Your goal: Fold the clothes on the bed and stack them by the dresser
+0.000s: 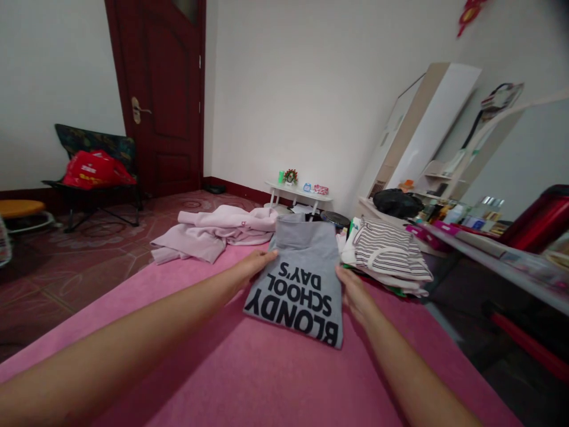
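Note:
A folded grey shirt (300, 279) with black upside-down lettering lies on the pink bed cover (249, 379). My left hand (251, 265) rests at its left edge, fingers stretched along the fabric. My right hand (353, 290) touches its right edge, fingers extended against the cloth. Neither hand lifts the shirt.
A crumpled pale pink garment (213, 231) lies at the bed's far end. A stack of folded clothes topped by a striped piece (389, 252) sits to the right. A cluttered shelf (489, 243) runs along the right side; a chair with a red bag (95, 169) stands by the door.

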Available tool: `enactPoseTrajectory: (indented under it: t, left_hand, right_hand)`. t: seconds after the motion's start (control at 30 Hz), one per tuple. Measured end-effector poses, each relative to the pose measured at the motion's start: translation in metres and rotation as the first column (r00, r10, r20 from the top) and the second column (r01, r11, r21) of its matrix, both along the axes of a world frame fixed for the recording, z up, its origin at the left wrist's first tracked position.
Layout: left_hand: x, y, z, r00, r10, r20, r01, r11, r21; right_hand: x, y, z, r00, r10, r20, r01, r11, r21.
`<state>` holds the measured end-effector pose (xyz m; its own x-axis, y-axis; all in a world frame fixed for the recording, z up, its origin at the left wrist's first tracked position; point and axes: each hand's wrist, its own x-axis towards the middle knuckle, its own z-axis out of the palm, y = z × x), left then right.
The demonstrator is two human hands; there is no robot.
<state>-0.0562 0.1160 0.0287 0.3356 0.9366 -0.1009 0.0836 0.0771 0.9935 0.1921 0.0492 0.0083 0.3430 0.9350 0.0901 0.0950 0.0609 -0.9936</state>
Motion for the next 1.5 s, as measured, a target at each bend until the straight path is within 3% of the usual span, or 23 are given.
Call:
enactPoseTrajectory:
  t: [0.1,0.17,0.23,0.33,0.43,0.5,0.57,0.63,0.7,0.73,0.8,0.87,0.97,1.07,1.17,1.23,1.3,1.4,1.5]
  left_hand:
    - [-0.002,0.003,-0.033,0.999,-0.021,-0.034,0.019,0.998,-0.057]
    - [-0.007,-0.002,-0.051,0.998,-0.006,-0.066,0.009,0.999,0.049]
    - [-0.010,-0.007,-0.060,0.993,0.007,-0.120,0.013,0.986,0.168]
    - [-0.008,-0.011,-0.058,0.990,-0.011,-0.139,0.040,0.979,0.202]
    - [-0.012,-0.023,-0.049,0.992,-0.101,-0.075,0.104,0.994,0.038]
    - [-0.026,-0.044,-0.043,0.975,-0.217,-0.051,0.214,0.975,-0.059]
    - [-0.049,-0.074,-0.038,0.911,-0.410,-0.042,0.401,0.906,-0.134]
    - [-0.073,-0.105,-0.033,0.797,-0.603,-0.024,0.587,0.784,-0.202]
    - [-0.090,-0.127,-0.028,0.747,-0.664,0.029,0.651,0.722,-0.233]
    - [-0.094,-0.131,-0.026,0.762,-0.646,0.038,0.636,0.736,-0.232]
    - [-0.093,-0.126,-0.022,0.850,-0.527,0.005,0.517,0.832,-0.199]
    - [-0.082,-0.107,-0.020,0.931,-0.360,-0.056,0.348,0.924,-0.157]
    - [-0.059,-0.070,-0.020,0.980,-0.185,-0.077,0.172,0.973,-0.152]
    - [-0.042,-0.047,-0.030,0.987,-0.151,-0.056,0.144,0.983,-0.113]
    - [-0.032,-0.047,-0.046,0.986,-0.154,-0.069,0.163,0.975,0.152]
    - [-0.031,-0.053,-0.055,0.983,-0.119,-0.139,0.160,0.926,0.342]
    - [-0.031,-0.061,-0.060,0.980,-0.075,-0.186,0.151,0.887,0.436]
    - [-0.033,-0.066,-0.058,0.982,-0.035,-0.184,0.122,0.862,0.492]
    - [-0.031,-0.059,-0.044,0.987,0.003,-0.163,0.090,0.824,0.560]
  right_hand:
    - [0.001,-0.001,-0.033,0.987,-0.072,-0.144,0.057,0.993,-0.107]
    - [-0.002,-0.010,-0.048,0.990,-0.056,-0.129,0.050,0.997,-0.051]
    - [-0.006,-0.016,-0.051,0.995,-0.016,-0.098,0.017,1.000,0.011]
    - [-0.012,-0.016,-0.042,0.995,0.006,-0.101,-0.003,0.999,0.034]
    - [-0.019,-0.030,-0.025,0.988,0.019,-0.151,-0.031,0.996,-0.081]
    - [-0.026,-0.057,-0.014,0.982,0.087,-0.168,-0.118,0.976,-0.185]
    - [-0.030,-0.094,-0.005,0.949,0.254,-0.189,-0.299,0.915,-0.271]
    - [-0.032,-0.130,-0.001,0.850,0.472,-0.232,-0.526,0.777,-0.346]
    - [-0.029,-0.152,0.000,0.775,0.587,-0.233,-0.628,0.679,-0.380]
    - [-0.026,-0.156,-0.001,0.782,0.591,-0.199,-0.616,0.685,-0.388]
    - [-0.019,-0.147,-0.005,0.866,0.493,-0.079,-0.484,0.788,-0.380]
    - [-0.014,-0.125,-0.012,0.941,0.338,-0.014,-0.321,0.878,-0.356]
    - [-0.015,-0.086,-0.024,0.985,0.169,-0.042,-0.174,0.941,-0.291]
    - [-0.023,-0.066,-0.036,0.993,0.091,0.076,-0.081,0.990,-0.117]
    - [-0.031,-0.068,-0.044,0.952,0.046,0.303,-0.042,0.999,-0.019]
    - [-0.035,-0.073,-0.046,0.924,0.037,0.382,-0.028,0.999,-0.029]
    - [-0.037,-0.077,-0.048,0.908,0.019,0.419,-0.015,1.000,-0.013]
    - [-0.041,-0.077,-0.044,0.886,-0.037,0.462,0.013,0.998,0.055]
    - [-0.041,-0.066,-0.026,0.885,-0.099,0.455,0.049,0.991,0.121]
